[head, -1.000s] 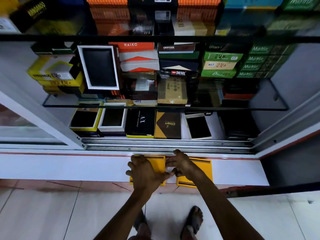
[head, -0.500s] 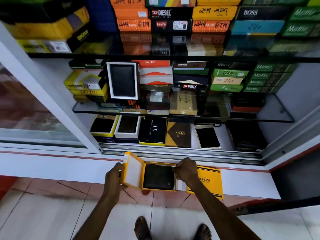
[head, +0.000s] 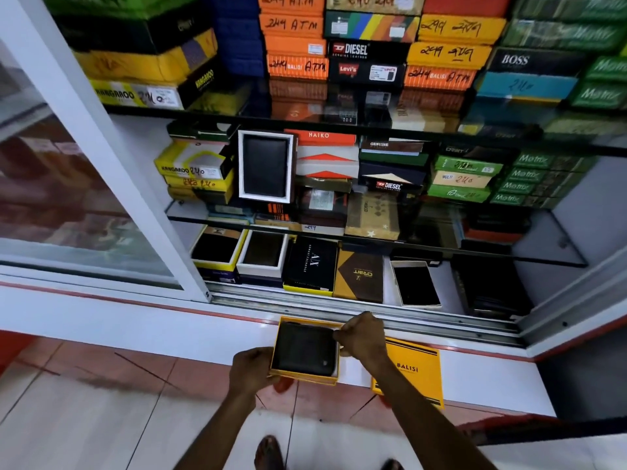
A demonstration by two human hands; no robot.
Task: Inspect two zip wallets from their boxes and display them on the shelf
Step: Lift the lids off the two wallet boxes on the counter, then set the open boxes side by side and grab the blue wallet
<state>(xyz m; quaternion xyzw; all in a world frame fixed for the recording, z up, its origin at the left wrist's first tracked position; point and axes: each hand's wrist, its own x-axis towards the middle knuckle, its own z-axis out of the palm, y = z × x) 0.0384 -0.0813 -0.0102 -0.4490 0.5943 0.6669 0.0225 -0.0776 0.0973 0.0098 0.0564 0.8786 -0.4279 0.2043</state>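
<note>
Yellow open cardboard box (head: 334, 376) is steadied by the left hand (head: 252, 369) gripping its edge; the right hand (head: 361, 335) pinches the black leather zip wallet (head: 303, 349), likely for removal.

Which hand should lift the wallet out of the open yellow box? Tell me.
Right. The right hand already has its fingers at the dark wallet's top right corner, while the left hand is busy gripping the open yellow box at its lower left corner.

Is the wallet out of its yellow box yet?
No, still in: the dark wallet lies in the open yellow box, right hand at its edge.
</note>
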